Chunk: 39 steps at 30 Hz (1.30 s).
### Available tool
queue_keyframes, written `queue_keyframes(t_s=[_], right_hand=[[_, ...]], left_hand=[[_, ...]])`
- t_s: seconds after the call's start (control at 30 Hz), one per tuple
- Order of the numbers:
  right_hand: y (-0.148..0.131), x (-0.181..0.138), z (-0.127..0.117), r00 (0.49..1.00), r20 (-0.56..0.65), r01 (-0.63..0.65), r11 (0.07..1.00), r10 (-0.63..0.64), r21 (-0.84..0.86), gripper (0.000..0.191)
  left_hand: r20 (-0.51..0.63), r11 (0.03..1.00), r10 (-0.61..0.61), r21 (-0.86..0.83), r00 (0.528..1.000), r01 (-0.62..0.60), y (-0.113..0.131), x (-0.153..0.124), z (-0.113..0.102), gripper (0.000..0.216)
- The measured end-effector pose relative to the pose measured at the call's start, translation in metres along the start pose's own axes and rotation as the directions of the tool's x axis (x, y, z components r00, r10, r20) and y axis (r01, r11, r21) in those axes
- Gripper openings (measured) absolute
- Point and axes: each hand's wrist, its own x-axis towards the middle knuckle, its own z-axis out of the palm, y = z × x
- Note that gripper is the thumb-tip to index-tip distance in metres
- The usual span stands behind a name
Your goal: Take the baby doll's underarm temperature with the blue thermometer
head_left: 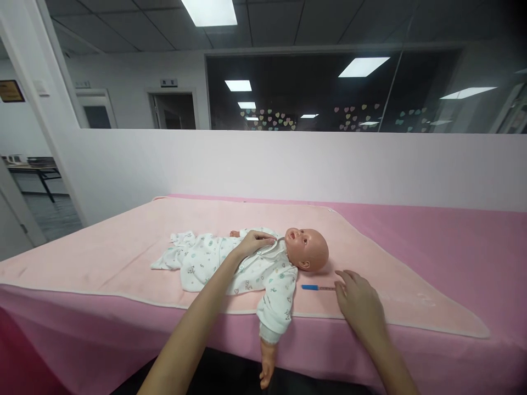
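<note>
Grip: left hand (254, 242) unclenched on white printed-cloth romper (255, 275); right hand (363, 306) at slim blue-ended stick (316, 288), grasp unclear; we'd pinch gently.

One doll (263, 269) is seen on one peach mat (102, 247) and one pink sheet (453, 247) beneath it. Two human hands are at the doll: one left hand (256, 241) on its chest, one right hand (360, 299) near its head. One blue-ended stick (310, 287) lies beside its shoulder. Two doorways (175, 112) stand behind the doll; one plaque (11, 91) and one desk (28, 166) show far past its feet.
</note>
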Motion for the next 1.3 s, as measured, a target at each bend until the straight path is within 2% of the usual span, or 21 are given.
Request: queue_keyframes(t_s=[0.07,0.13,0.27,0.33,0.43,0.53,0.67,0.9,1.07,1.23,1.3], right_hand=[[-0.030,0.011,-0.006,0.999,-0.031,-0.002,0.980,0.009,0.201,0.029],[-0.067,0.025,-0.007,0.996,-0.053,0.088,0.921,-0.073,0.379,0.030],[-0.127,0.053,0.014,0.962,-0.122,0.273,0.823,-0.245,0.498,0.030],[-0.141,0.061,0.029,0.954,-0.183,0.300,0.789,-0.238,0.535,0.028],[-0.143,0.064,0.045,0.960,-0.270,0.235,0.747,-0.078,0.622,0.024],[-0.138,0.062,0.049,0.956,-0.287,0.158,0.714,0.062,0.682,0.021],[-0.136,0.060,0.047,0.962,-0.267,0.149,0.708,0.059,0.691,0.022],[-0.138,0.060,0.050,0.960,-0.274,0.154,0.721,0.052,0.676,0.022],[-0.137,0.060,0.051,0.955,-0.289,0.158,0.725,0.059,0.670,0.023],[-0.136,0.060,0.051,0.956,-0.285,0.153,0.714,0.067,0.684,0.023],[-0.136,0.060,0.051,0.957,-0.282,0.152,0.705,0.072,0.693,0.023]], left_hand=[[0.004,1.000,0.002,0.005,1.000,-0.002,-0.001,0.001,0.000,0.037],[0.004,1.000,-0.003,0.010,1.000,0.003,-0.002,0.001,-0.001,0.038],[0.008,1.000,0.009,0.015,1.000,-0.009,0.001,0.001,-0.001,0.038],[0.017,0.999,0.032,0.020,0.999,-0.032,0.004,0.000,-0.002,0.037],[0.048,0.999,0.039,0.018,0.998,-0.039,0.008,-0.002,-0.002,0.038],[0.059,0.999,0.015,0.028,0.998,-0.017,0.008,-0.003,-0.002,0.039],[0.046,1.000,-0.016,0.020,0.999,0.015,0.007,-0.003,-0.003,0.040],[0.079,1.000,-0.002,-0.011,0.997,0.002,0.007,-0.002,-0.005,0.035],[0.048,1.000,-0.010,-0.011,0.999,0.010,0.012,-0.004,-0.004,0.034],[0.164,0.999,-0.010,0.032,0.986,0.005,0.017,-0.008,-0.005,0.041],[0.171,0.998,-0.022,0.059,0.985,0.012,0.017,-0.009,-0.006,0.043]])
